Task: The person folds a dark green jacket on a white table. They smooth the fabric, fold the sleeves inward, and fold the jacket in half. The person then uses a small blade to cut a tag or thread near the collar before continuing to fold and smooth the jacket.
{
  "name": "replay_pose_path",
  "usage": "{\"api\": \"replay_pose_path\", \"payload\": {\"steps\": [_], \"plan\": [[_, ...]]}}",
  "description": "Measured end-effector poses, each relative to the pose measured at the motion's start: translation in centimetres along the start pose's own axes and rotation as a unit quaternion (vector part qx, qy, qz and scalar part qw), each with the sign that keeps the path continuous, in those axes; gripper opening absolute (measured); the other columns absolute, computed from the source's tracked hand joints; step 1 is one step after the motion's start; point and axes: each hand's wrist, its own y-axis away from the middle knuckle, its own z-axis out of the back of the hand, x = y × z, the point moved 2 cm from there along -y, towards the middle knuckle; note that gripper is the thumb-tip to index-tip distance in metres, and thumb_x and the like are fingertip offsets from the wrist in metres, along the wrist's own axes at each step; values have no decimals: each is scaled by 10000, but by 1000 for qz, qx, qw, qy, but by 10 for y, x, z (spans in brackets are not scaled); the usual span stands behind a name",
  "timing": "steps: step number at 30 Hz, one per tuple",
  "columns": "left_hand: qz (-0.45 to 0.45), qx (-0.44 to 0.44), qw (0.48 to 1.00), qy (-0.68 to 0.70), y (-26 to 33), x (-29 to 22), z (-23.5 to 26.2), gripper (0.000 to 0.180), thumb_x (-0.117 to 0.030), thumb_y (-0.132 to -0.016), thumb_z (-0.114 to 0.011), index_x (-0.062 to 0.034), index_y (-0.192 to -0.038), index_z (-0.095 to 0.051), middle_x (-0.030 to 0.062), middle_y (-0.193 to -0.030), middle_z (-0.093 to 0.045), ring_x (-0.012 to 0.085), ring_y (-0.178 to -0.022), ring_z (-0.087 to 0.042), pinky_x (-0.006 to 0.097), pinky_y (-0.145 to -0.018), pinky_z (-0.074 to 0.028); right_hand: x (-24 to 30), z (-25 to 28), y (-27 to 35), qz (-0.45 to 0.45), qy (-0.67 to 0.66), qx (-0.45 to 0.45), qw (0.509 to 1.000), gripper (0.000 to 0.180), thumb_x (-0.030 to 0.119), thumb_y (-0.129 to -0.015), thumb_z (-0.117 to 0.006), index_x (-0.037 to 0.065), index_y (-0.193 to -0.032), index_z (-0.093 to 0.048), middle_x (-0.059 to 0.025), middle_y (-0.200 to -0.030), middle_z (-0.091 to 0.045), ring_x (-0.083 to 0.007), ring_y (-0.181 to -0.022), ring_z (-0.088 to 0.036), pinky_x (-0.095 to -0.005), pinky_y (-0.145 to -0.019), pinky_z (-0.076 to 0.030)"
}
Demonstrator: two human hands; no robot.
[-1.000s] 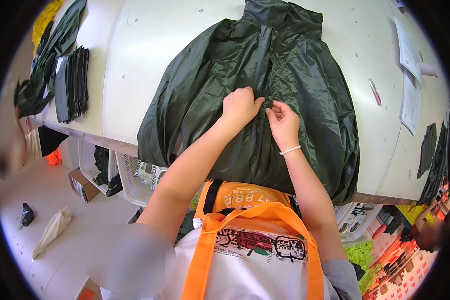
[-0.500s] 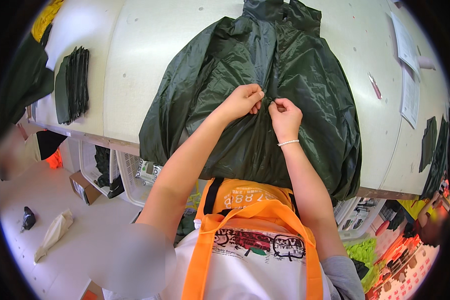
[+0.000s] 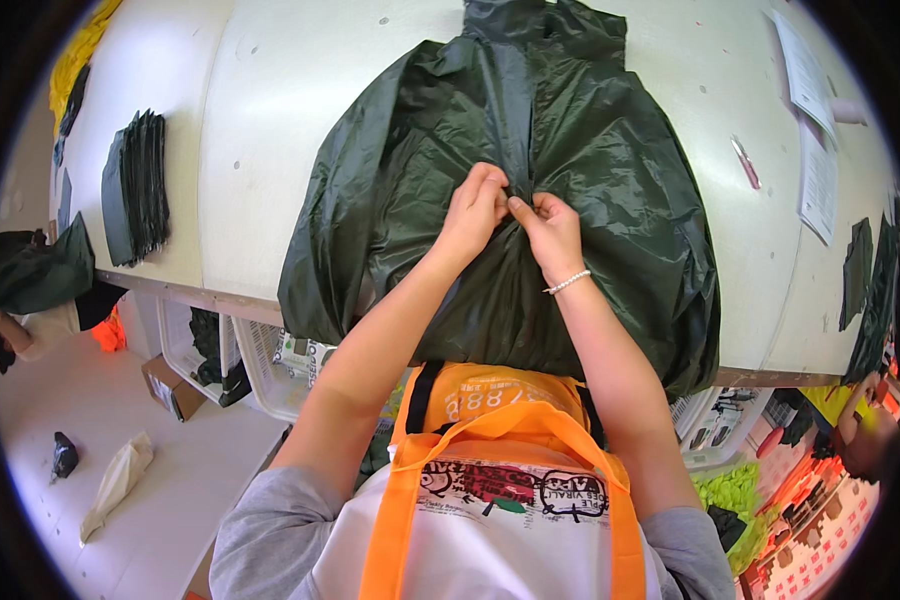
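A shiny dark green rain jacket [image 3: 610,150] lies front side up across the table, collar at the far end and hem hanging over the near edge. My left hand [image 3: 478,208] pinches its front opening at mid-length, fingers closed on the cloth. Right beside it, my right hand [image 3: 552,232], with a beaded bracelet at the wrist, grips the other side of the opening between thumb and fingers. The hands nearly touch. Whether a snap or zip lies under my fingertips is hidden.
On the white table [image 3: 260,150], a stack of dark green folded pieces [image 3: 138,190] lies left. A small cutter [image 3: 745,162] and paper sheets [image 3: 815,180] lie right. White baskets [image 3: 260,360] stand below the edge. At far left, a co-worker's arm [image 3: 15,330] is beside dark cloth.
Both hands have shifted slightly left, still at the jacket's front. The collar and upper opening lie closer together. At far left, the co-worker's dark green cloth has dropped lower.
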Motion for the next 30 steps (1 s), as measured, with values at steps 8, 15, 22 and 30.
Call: {"api": "replay_pose_path", "payload": {"steps": [8,15,22,30], "plan": [[-267,-128,812,-502,50,-45,28,365,-83,-830,-622,-21,-1175,-522,169,-1083,-603,325,-1017,-568,394,-865,-439,48,29,-11,-26,98,77,992,300,271,-873,-639,-21,-808,-652,-82,-681,-636,-136,-630,-589,-287,-610,-474],[-225,-131,717,-647,100,-42,59,561,-87,-825,-603,-4,-1336,-385,174,-1397,-421,380,-1285,-375,457,-1071,-278,67,269,-141,157,583,-196,773,515,322,-924,-511,-19,-1305,-451,-236,-1378,-422,-367,-1303,-365,-411,-1087,-288],[-159,-142,744,-633,118,-32,81,610,-112,-821,-602,-3,-1363,-345,202,-1439,-358,396,-1307,-344,505,-1087,-240,40,416,-134,100,611,-244,746,547,317,-923,-518,-19,-1341,-407,-239,-1376,-422,-369,-1294,-379,-403,-1088,-291],[-97,-217,744,-625,123,-46,102,616,-181,-839,-595,-21,-1378,-342,166,-1403,-420,320,-1317,-370,520,-1123,-140,101,277,-1,176,512,-146,828,467,140,-927,-531,-25,-1350,-420,-201,-1411,-406,-326,-1319,-371,-396,-1106,-264]]}}
